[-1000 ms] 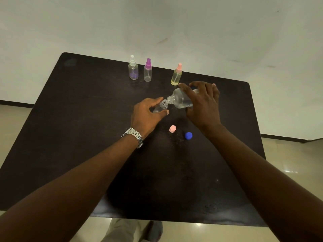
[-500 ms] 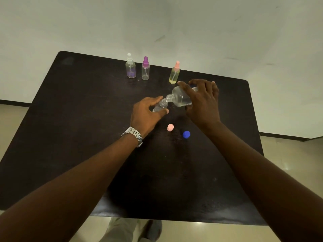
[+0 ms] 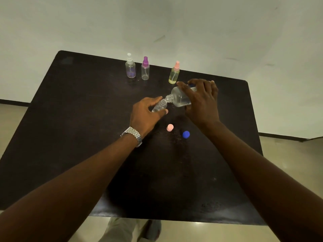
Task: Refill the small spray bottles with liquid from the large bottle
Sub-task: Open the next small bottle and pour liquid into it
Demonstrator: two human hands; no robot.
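Note:
My right hand (image 3: 201, 102) grips the large clear bottle (image 3: 178, 98), tipped on its side with its neck pointing left and down. Its mouth meets the open top of a small clear spray bottle (image 3: 159, 106), which my left hand (image 3: 145, 114) holds tilted between thumb and fingers. A pink spray cap (image 3: 169, 127) and a blue cap (image 3: 186, 134) lie on the table just in front of my hands. Three capped small spray bottles stand at the far edge: white-topped (image 3: 130, 69), purple-topped (image 3: 145, 69) and pink-topped with yellow liquid (image 3: 174, 74).
Everything sits on a dark wooden table (image 3: 78, 119) against a pale wall. A metal watch (image 3: 133, 135) is on my left wrist. Beige floor shows on both sides and below the near edge.
The two bottles stay joined mouth to mouth; the large bottle is tipped slightly more. The view has shifted a little, hands otherwise in the same place.

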